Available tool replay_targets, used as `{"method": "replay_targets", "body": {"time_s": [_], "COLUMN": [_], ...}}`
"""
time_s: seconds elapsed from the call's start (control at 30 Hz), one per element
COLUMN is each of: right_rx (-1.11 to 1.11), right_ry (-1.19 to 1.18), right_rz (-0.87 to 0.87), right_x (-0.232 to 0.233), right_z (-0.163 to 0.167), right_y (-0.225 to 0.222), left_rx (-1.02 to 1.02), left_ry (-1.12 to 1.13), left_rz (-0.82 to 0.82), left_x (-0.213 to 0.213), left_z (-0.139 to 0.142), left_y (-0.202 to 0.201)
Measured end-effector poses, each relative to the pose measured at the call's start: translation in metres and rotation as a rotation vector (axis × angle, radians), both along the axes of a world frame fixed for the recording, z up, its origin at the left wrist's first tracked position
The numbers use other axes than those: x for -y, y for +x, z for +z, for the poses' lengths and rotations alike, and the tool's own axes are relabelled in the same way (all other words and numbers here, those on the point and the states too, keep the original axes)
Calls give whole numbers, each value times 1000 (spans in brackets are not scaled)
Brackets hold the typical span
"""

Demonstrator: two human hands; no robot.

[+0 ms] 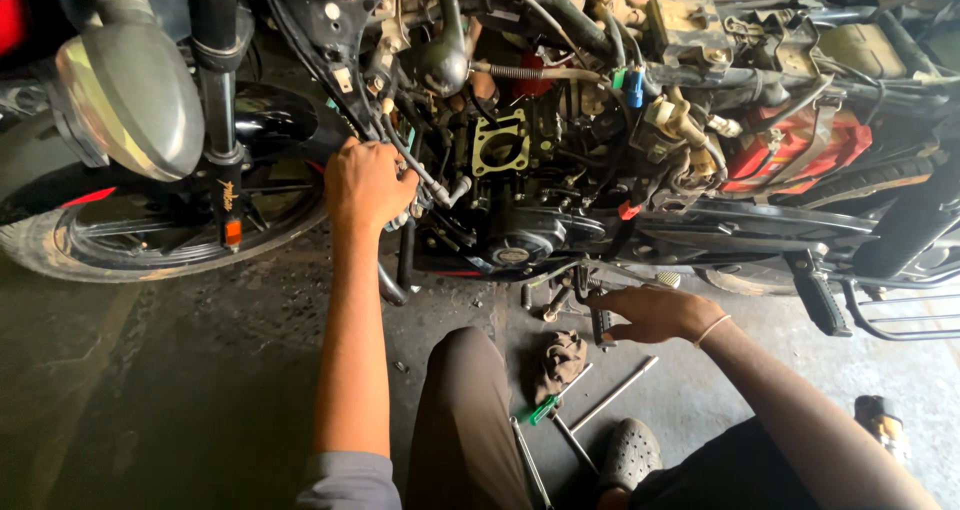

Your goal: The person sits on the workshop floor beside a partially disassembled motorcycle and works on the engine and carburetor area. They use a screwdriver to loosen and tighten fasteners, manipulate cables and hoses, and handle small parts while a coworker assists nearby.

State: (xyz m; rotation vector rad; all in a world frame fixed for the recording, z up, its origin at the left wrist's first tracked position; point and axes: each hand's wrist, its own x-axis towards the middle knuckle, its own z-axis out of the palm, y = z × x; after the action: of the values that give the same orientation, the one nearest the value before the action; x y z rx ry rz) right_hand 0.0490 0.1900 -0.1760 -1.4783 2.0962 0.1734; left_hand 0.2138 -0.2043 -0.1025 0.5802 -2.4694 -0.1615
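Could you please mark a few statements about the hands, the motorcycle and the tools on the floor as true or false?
1. The left hand grips cables beside the motorcycle engine. True.
2. The right hand is raised to the headlight. False: it is low by the black footpeg, under the engine.
3. A green-handled screwdriver lies on the concrete floor. True.
4. The front wheel has been taken off. False: it stands in the fork, at the left.
5. A crumpled rag lies between the person's legs. True.
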Motion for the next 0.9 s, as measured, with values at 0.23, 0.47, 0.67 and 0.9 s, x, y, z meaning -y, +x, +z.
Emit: {"method": "replay_targets", "body": {"time_s": [0.23, 0.47, 0.67, 0.9], "right_rx": [-12, 6, -39, -18], "right_ry": [26, 4, 26, 8], "right_rz": [-46, -25, -38, -22], "right_x": [-1, -1, -4, -8], "right_z": [1, 1, 5, -2], "right_y": [2, 1, 2, -3], "left_rx": [-33, -42, -63, -19], "left_ry": [5, -12, -30, -34], "left_rz": [-8, -2, -11, -4], "left_x": [-1, -2, -4, -4], "left_z": [0, 2, 2, 3], "left_y": [1, 1, 1, 1]}}
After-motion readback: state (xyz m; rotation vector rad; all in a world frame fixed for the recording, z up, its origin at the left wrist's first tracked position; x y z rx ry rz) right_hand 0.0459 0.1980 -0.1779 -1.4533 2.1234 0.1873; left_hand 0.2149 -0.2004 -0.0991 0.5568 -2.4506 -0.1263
